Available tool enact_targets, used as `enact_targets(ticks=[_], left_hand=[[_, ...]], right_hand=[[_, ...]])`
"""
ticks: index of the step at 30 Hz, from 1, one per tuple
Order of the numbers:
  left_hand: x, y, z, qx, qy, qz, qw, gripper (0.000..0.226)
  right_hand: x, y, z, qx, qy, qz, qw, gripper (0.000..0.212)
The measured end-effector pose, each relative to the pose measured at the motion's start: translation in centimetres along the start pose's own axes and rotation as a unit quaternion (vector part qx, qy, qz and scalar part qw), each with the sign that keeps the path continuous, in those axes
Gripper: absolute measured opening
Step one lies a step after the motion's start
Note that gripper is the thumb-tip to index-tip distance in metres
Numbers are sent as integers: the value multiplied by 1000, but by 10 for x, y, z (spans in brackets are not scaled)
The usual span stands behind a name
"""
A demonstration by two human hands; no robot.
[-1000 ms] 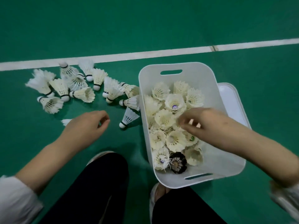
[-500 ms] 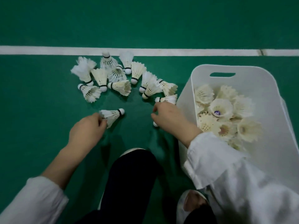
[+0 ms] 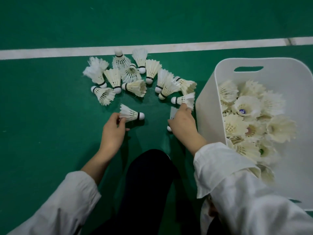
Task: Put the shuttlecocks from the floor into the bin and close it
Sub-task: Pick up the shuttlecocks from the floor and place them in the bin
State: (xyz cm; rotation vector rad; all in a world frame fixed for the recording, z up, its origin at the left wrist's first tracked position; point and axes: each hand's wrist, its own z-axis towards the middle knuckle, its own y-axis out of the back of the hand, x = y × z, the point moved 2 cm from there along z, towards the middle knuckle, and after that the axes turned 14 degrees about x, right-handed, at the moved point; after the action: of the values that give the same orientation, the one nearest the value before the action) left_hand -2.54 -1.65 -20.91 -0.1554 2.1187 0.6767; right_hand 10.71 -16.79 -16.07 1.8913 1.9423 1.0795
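Green court floor [image 3: 50, 133] crossed by a white line [image 3: 50, 54] carries an open white bin [image 3: 208, 106] at its right edge, heaped with shuttlecocks [image 3: 245, 106], and a loose cluster [image 3: 135, 77] of shuttlecocks just beside the line. Stretched forward, the left hand [image 3: 112, 131] pinches the feathers of a lone shuttlecock [image 3: 133, 114], cork pointing right, while the right hand [image 3: 183, 122], beside the bin wall, curls round a second shuttlecock [image 3: 169, 128].

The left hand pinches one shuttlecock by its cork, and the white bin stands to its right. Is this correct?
Not quite. In the head view the left hand pinches the shuttlecock by its feathers; the cork is free. The white bin does stand to its right.
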Motion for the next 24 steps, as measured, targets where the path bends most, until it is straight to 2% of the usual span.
enact_targets(ticks=[2,4,7,11,13,14,16,18,21,24], left_hand=[[-1,3,-3,0,-9,-3,1000,10],[-5,8,-5,1,-14,23,1000,13],[-14,18,-3,14,-36,105,994,17],[-34,20,13,53,-120,189,973,21],[-47,17,26,80,-148,309,936,27],[-55,14,33,93,-147,388,905,32],[-73,8,43,109,-131,524,834,59],[-85,4,51,121,-115,596,785,81],[-93,1,65,117,-91,643,751,84],[-90,0,73,84,-111,653,744,67]], right_hand=[[2,-5,-2,5,26,-25,999,31],[4,-7,-3,-7,57,-35,998,20],[8,-4,-4,-35,94,-7,995,16],[11,6,-5,-60,128,5,990,17],[12,11,-6,-67,142,0,988,15],[12,13,-6,-69,147,-3,987,14],[12,17,-6,-73,150,-5,986,15],[12,20,-8,-74,149,-9,986,16],[11,24,-9,-72,151,-8,986,16],[11,25,-10,-74,154,1,985,17]])
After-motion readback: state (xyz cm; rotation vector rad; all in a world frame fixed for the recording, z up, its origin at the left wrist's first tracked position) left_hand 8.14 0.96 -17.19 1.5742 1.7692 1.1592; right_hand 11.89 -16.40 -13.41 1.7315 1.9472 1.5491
